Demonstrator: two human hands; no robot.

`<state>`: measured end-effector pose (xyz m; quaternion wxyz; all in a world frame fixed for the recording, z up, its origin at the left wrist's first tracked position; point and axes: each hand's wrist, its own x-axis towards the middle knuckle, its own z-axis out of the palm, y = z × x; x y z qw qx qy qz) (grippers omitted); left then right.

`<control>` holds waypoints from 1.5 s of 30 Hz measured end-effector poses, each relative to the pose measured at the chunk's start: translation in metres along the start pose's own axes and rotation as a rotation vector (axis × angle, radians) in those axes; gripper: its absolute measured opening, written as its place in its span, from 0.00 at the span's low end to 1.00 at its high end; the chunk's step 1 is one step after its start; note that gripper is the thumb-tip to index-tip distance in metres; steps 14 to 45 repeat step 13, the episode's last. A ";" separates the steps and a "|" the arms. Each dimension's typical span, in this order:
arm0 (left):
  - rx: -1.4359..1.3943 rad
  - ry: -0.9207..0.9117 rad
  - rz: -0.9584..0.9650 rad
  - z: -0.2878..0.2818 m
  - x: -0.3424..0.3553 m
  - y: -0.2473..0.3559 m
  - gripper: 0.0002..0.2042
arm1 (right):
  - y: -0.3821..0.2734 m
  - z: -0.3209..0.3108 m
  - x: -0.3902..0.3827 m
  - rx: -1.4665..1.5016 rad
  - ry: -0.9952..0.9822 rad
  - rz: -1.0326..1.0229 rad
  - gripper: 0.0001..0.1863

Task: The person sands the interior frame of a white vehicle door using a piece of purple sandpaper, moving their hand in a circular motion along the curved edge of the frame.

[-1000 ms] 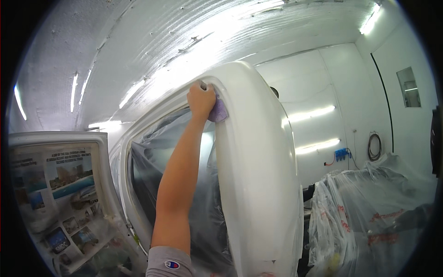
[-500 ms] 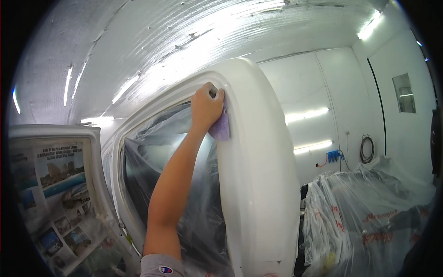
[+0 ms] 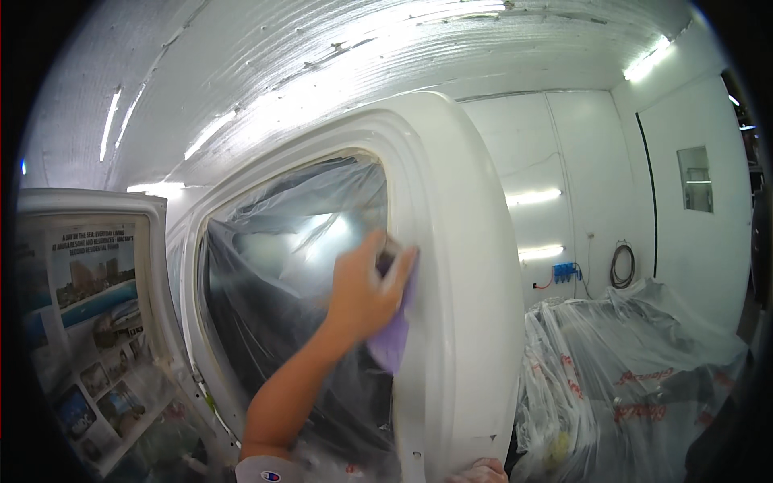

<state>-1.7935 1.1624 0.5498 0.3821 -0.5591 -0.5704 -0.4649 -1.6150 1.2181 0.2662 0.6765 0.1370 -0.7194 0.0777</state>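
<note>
My left hand (image 3: 364, 290) is closed around a purple cloth (image 3: 391, 338), pinched between thumb and fingers, and the cloth's lower part hangs down. The hand is by the white rear pillar (image 3: 451, 306) of a vehicle cab, beside the window opening. Clear plastic sheeting (image 3: 282, 274) covers that opening. At the bottom edge, part of my right hand (image 3: 481, 471) shows against the lower pillar with its fingers bent. Most of it is cut off by the frame, and whatever it holds is hidden.
An open door (image 3: 157, 282) masked with newspaper stands on the left. Behind the cab at right lies a plastic-covered bulk (image 3: 636, 386). A coiled hose (image 3: 622, 266) and blue fittings (image 3: 566, 274) hang on the white wall. Tube lights (image 3: 535, 196) run along the walls and ceiling.
My left hand has moved down the pillar with the purple cloth, from near the window's top corner to about mid-height. My right hand has come into view at the bottom.
</note>
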 end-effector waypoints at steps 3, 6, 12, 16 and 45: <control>-0.176 -0.288 -0.060 -0.026 -0.068 0.048 0.06 | -0.020 -0.010 0.014 -0.055 0.049 0.194 0.23; -0.382 -0.542 -0.085 -0.031 -0.121 0.075 0.11 | -0.033 -0.008 0.041 0.073 0.022 0.482 0.23; -0.214 -0.319 0.198 -0.002 -0.078 0.036 0.19 | -0.013 0.008 0.002 0.029 0.120 0.536 0.13; -0.011 -0.290 0.240 0.005 -0.053 0.023 0.24 | -0.012 0.008 0.002 0.035 0.118 0.533 0.13; -0.011 -0.290 0.240 0.005 -0.053 0.023 0.24 | -0.012 0.008 0.002 0.035 0.118 0.533 0.13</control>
